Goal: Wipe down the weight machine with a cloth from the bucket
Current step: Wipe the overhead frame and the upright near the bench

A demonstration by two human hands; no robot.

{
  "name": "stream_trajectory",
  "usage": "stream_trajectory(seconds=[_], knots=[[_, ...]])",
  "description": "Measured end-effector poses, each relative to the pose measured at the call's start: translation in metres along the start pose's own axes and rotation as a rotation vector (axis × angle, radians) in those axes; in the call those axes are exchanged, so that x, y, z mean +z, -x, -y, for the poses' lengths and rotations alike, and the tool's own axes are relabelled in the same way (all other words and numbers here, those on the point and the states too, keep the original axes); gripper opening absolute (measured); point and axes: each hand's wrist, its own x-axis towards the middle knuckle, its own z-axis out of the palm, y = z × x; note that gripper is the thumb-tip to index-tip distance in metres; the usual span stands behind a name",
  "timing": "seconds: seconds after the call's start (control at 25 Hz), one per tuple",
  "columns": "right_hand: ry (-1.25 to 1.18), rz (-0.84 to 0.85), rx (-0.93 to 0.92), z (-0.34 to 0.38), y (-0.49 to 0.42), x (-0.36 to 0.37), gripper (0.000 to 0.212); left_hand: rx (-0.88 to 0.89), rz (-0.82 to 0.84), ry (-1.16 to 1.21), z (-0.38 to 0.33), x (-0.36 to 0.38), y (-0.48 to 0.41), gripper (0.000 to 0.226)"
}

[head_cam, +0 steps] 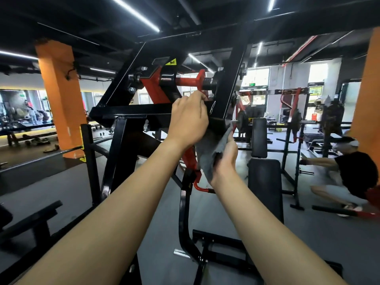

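A black and red weight machine [127,109] fills the middle of the head view, with a red pivot shaft near its top. A grey cloth [209,153] hangs against the lower end of the machine's slanted black beam [228,83]. My left hand [188,120] is raised at that beam, fingers curled over the cloth's top edge by the joint. My right hand [225,159] is just below, gripping the cloth's lower part. The bucket is out of view.
A black padded bench [265,182] stands right of the machine. A person [349,173] crouches on the floor at far right beside racks. Orange pillars rise at left [59,95] and right. A bar and black frame [90,161] lie lower left.
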Motion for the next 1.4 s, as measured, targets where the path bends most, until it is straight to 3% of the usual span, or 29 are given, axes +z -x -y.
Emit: stream_trajectory(seconds=[0.12, 0.32, 0.48, 0.56, 0.76, 0.92, 1.08, 1.28, 1.32, 1.4], knots=[[0.012, -0.032, 0.058, -0.018, 0.004, 0.002, 0.067, 0.081, -0.002, 0.023, 0.008, -0.001, 0.003, 0.028], [0.1, -0.116, -0.147, -0.041, 0.016, 0.042, 0.033, 0.342, 0.18, 0.055, 0.045, -0.016, 0.002, 0.04], [0.557, -0.287, -0.475, -0.052, 0.008, 0.054, 0.035, 0.454, 0.321, 0.085, 0.063, -0.031, -0.008, 0.046], [0.781, -0.368, -0.621, -0.048, 0.014, 0.06, 0.033, 0.452, 0.27, 0.075, 0.073, -0.038, -0.008, 0.043], [1.361, -0.535, -0.996, -0.065, 0.028, 0.064, 0.025, 0.259, 0.139, 0.087, 0.121, -0.056, 0.0, 0.035], [1.644, -0.611, -1.257, -0.086, 0.019, 0.067, 0.018, 0.232, 0.091, 0.026, 0.148, -0.066, -0.002, 0.032], [1.797, -0.574, -1.395, -0.089, 0.014, 0.078, 0.018, 0.255, 0.058, 0.07, 0.172, -0.07, 0.001, 0.03], [2.002, -0.103, -1.419, -0.097, 0.001, 0.101, 0.025, 0.271, 0.015, 0.075, 0.176, -0.069, 0.005, 0.027], [2.039, -0.106, -1.433, -0.091, -0.002, 0.101, 0.024, 0.261, 0.014, 0.099, 0.176, -0.07, 0.005, 0.027], [2.068, -0.265, -1.468, -0.074, -0.009, 0.096, 0.023, 0.24, 0.007, 0.148, 0.176, -0.07, 0.007, 0.027]])
